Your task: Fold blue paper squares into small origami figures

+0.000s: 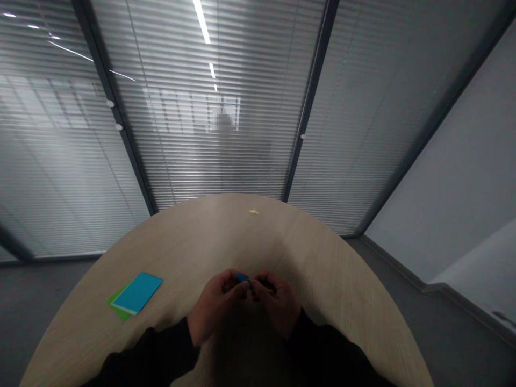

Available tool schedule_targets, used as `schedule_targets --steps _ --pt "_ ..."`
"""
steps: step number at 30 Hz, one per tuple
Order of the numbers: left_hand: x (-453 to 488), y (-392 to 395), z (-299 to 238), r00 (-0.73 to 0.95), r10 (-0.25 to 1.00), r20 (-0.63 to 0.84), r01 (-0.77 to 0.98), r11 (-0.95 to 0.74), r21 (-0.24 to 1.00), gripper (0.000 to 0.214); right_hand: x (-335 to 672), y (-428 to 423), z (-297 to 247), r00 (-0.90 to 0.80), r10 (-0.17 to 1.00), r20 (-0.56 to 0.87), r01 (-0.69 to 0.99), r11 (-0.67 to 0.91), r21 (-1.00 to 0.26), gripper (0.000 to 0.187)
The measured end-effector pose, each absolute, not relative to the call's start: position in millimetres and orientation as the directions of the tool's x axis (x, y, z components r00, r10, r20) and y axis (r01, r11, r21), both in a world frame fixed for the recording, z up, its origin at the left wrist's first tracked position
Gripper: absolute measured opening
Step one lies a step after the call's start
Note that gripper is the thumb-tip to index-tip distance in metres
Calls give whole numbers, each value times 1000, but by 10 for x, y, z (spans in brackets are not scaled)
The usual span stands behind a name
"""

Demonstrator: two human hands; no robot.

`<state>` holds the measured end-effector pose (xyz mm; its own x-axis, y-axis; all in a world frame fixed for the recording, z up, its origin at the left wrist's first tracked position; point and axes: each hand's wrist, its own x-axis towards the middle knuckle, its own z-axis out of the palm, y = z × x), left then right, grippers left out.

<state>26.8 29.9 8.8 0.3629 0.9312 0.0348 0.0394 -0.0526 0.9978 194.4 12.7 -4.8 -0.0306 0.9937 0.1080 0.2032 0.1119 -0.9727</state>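
A small blue paper piece [242,277] sits low and centre, just above the near part of the worktop, mostly hidden by fingers. The left hand [215,306] and right hand [276,303] meet at it, each with a narrow fingertip grip pinched on it. It looks light, thin and easily creased, best held gently by its edges. Dark sleeves cover both arms. The round pale wooden worktop [322,258] also carries a blue rectangular paper sheet [137,292] on a green sheet [119,312] to the left, and a tiny yellow folded paper shape [253,212] at the far side. Grey slatted blinds [226,107] lie beyond.
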Motion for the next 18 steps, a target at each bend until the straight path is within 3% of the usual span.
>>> schedule_targets --steps 6,18 --pt "264 268 146 345 939 -3 92 -31 995 25 1938 94 -48 -27 983 184 339 182 -923 25" --pt "241 289 80 381 920 88 160 -159 974 25 1946 82 -80 -112 972 204 383 232 -894 16"
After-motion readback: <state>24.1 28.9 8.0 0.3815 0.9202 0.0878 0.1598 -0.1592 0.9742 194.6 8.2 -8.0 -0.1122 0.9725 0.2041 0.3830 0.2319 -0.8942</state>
